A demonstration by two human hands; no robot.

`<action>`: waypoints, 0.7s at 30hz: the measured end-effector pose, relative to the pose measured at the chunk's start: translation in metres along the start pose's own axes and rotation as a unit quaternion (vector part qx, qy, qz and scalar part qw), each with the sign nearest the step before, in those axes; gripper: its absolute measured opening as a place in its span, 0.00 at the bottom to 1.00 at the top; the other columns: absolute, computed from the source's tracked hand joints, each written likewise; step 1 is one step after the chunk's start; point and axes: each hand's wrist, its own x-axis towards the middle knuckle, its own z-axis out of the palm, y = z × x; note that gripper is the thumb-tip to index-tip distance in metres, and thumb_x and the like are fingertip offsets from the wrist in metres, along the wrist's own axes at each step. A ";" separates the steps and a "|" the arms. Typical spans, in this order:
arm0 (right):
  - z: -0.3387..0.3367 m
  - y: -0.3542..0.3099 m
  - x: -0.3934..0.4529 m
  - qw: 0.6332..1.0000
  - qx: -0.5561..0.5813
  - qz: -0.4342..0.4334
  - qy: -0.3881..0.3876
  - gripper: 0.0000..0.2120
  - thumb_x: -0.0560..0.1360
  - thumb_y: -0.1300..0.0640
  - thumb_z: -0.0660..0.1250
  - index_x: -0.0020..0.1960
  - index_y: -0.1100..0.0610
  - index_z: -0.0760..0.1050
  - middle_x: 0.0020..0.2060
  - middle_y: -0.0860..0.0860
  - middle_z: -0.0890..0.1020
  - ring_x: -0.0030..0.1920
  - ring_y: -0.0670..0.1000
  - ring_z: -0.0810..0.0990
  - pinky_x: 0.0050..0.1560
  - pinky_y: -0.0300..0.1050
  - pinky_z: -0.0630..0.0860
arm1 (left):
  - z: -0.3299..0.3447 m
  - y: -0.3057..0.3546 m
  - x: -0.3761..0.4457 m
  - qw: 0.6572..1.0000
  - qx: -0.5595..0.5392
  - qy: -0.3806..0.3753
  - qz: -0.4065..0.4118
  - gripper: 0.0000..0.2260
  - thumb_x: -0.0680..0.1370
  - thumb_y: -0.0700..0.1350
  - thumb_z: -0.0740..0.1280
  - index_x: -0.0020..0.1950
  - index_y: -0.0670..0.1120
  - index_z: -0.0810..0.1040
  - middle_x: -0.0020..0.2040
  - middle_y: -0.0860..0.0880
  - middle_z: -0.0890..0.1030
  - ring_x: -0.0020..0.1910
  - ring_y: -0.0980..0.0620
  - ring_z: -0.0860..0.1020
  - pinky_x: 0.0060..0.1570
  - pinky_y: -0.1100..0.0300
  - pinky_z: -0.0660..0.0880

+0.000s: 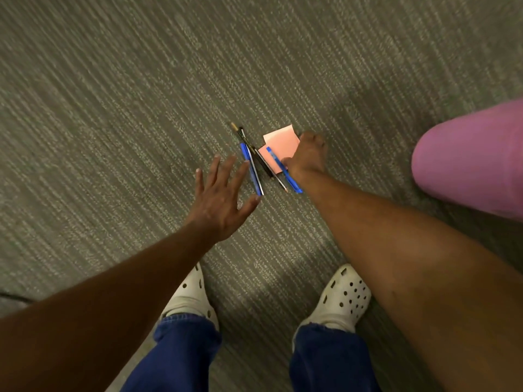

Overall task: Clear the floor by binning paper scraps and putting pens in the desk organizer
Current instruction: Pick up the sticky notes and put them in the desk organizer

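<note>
Down on the grey carpet (113, 108), a cluster of pens (256, 162) lay beside pink paper scraps (281, 142), just beyond white clogs (343, 299). The left hand (220, 202) hovered flat, fingers spread wide, at the pens' left edge. The right hand (308, 155) pressed on the scraps, fingers curled, touching a blue pen (283, 171); whether it gripped anything was unclear.

Two pink paper scraps (283, 145); two blue pens (252, 169); about three dark pens (261, 162), overlapping; two hands (220, 202)
</note>
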 end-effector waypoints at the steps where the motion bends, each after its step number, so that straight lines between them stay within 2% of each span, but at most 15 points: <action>1: 0.001 -0.001 0.001 1.000 -0.007 0.002 0.000 0.37 0.70 0.54 0.81 0.72 0.62 0.67 0.73 0.61 0.69 0.74 0.62 0.66 0.74 0.51 0.68 | 0.001 0.000 -0.002 1.000 -0.001 -0.001 -0.003 0.36 0.81 0.72 0.47 0.85 0.57 0.47 0.87 0.48 0.49 0.86 0.44 0.42 0.81 0.34 0.42; 4: 0.002 -0.004 0.008 0.999 -0.006 0.031 -0.017 0.40 0.70 0.54 0.82 0.74 0.63 0.65 0.74 0.61 0.69 0.75 0.61 0.66 0.75 0.51 0.67 | 0.004 0.004 -0.006 1.000 -0.003 -0.004 -0.013 0.36 0.81 0.72 0.47 0.85 0.57 0.46 0.87 0.48 0.48 0.85 0.44 0.41 0.81 0.34 0.43; 6: 0.000 -0.004 0.013 0.998 0.010 0.052 -0.031 0.35 0.73 0.55 0.80 0.73 0.64 0.67 0.72 0.61 0.72 0.73 0.60 0.71 0.72 0.49 0.70 | 0.004 0.008 -0.007 1.000 -0.011 -0.011 -0.018 0.37 0.81 0.72 0.46 0.85 0.57 0.45 0.87 0.49 0.47 0.85 0.44 0.40 0.81 0.34 0.43; 7: 0.000 -0.003 0.015 0.997 0.042 0.058 -0.028 0.27 0.74 0.57 0.78 0.68 0.63 0.71 0.67 0.60 0.76 0.68 0.58 0.75 0.65 0.46 0.74 | 0.004 0.010 -0.006 1.000 -0.014 -0.013 -0.020 0.37 0.80 0.72 0.45 0.85 0.57 0.45 0.87 0.49 0.47 0.85 0.44 0.40 0.81 0.34 0.43; 8: -0.001 0.000 0.017 0.994 0.085 0.069 -0.021 0.18 0.76 0.59 0.76 0.61 0.61 0.74 0.58 0.58 0.80 0.60 0.57 0.79 0.52 0.43 0.76 | 0.003 0.013 -0.006 1.000 -0.014 -0.014 -0.021 0.37 0.80 0.73 0.45 0.85 0.56 0.45 0.87 0.49 0.47 0.85 0.44 0.40 0.81 0.34 0.43; 9: -0.003 0.003 0.015 0.989 0.125 0.076 -0.013 0.12 0.76 0.62 0.75 0.54 0.58 0.74 0.49 0.54 0.80 0.52 0.55 0.79 0.39 0.38 0.72 | 0.001 0.016 -0.006 1.000 -0.012 -0.015 -0.023 0.37 0.80 0.73 0.45 0.85 0.56 0.45 0.87 0.48 0.47 0.85 0.44 0.40 0.81 0.34 0.44; 10: -0.005 0.006 0.011 0.984 0.161 0.077 -0.004 0.12 0.76 0.63 0.75 0.50 0.56 0.72 0.43 0.51 0.78 0.47 0.53 0.77 0.31 0.35 0.66 | -0.002 0.020 -0.006 0.999 -0.012 -0.017 -0.026 0.37 0.80 0.73 0.45 0.85 0.56 0.45 0.87 0.48 0.47 0.85 0.44 0.40 0.81 0.34 0.44; 11: -0.009 0.009 0.006 0.977 0.197 0.080 0.002 0.13 0.75 0.64 0.75 0.49 0.55 0.71 0.41 0.49 0.77 0.45 0.52 0.76 0.30 0.33 0.65 | -0.006 0.024 -0.006 0.999 -0.015 -0.020 -0.029 0.37 0.81 0.72 0.46 0.85 0.56 0.45 0.87 0.48 0.47 0.85 0.44 0.40 0.81 0.33 0.44; 12: -0.014 0.011 -0.001 0.969 0.232 0.084 0.011 0.13 0.75 0.65 0.75 0.48 0.55 0.71 0.41 0.50 0.78 0.45 0.52 0.77 0.33 0.34 0.69 | -0.012 0.028 -0.007 0.999 -0.022 -0.024 -0.033 0.37 0.81 0.72 0.46 0.85 0.56 0.46 0.87 0.48 0.47 0.85 0.44 0.40 0.81 0.33 0.44; 14: -0.029 0.011 -0.020 0.947 0.300 0.111 0.029 0.12 0.75 0.65 0.75 0.48 0.56 0.72 0.47 0.55 0.83 0.48 0.56 0.82 0.47 0.47 0.80 | -0.027 0.040 -0.011 0.998 -0.041 -0.029 -0.043 0.37 0.81 0.72 0.48 0.85 0.55 0.47 0.87 0.47 0.48 0.85 0.43 0.40 0.81 0.33 0.44; 15: -0.038 0.011 -0.030 0.929 0.344 0.129 0.036 0.12 0.75 0.65 0.75 0.49 0.56 0.73 0.50 0.58 0.84 0.50 0.57 0.83 0.50 0.54 0.81 | -0.036 0.047 -0.013 0.997 -0.050 -0.026 -0.048 0.37 0.81 0.71 0.50 0.85 0.54 0.48 0.87 0.46 0.49 0.85 0.43 0.41 0.81 0.33 0.44; 16: -0.046 0.012 -0.039 0.908 0.389 0.146 0.041 0.11 0.76 0.66 0.74 0.50 0.57 0.73 0.51 0.59 0.84 0.50 0.58 0.84 0.50 0.56 0.82 | -0.046 0.056 -0.017 0.997 -0.057 -0.020 -0.051 0.36 0.82 0.70 0.51 0.85 0.54 0.50 0.87 0.46 0.50 0.85 0.43 0.42 0.81 0.34 0.45; 17: -0.056 0.012 -0.049 0.888 0.430 0.157 0.040 0.11 0.76 0.66 0.74 0.52 0.57 0.74 0.51 0.59 0.84 0.47 0.57 0.84 0.46 0.54 0.83 | -0.058 0.067 -0.021 0.997 -0.063 -0.014 -0.051 0.35 0.82 0.69 0.53 0.85 0.53 0.52 0.86 0.45 0.51 0.86 0.42 0.43 0.82 0.35 0.45; 19: -0.078 0.011 -0.071 0.857 0.486 0.167 0.040 0.10 0.77 0.66 0.74 0.51 0.58 0.74 0.46 0.56 0.84 0.39 0.52 0.82 0.35 0.44 0.80 | -0.084 0.090 -0.031 0.996 -0.083 0.001 -0.042 0.34 0.83 0.65 0.56 0.85 0.50 0.55 0.85 0.44 0.56 0.85 0.42 0.49 0.82 0.38 0.50; 21: -0.108 0.003 -0.100 0.829 0.532 0.169 0.035 0.10 0.77 0.66 0.73 0.47 0.56 0.73 0.40 0.51 0.83 0.32 0.46 0.80 0.30 0.39 0.78 | -0.114 0.116 -0.042 0.990 -0.136 0.019 -0.033 0.33 0.83 0.61 0.61 0.84 0.47 0.59 0.84 0.43 0.61 0.83 0.42 0.57 0.81 0.43 0.58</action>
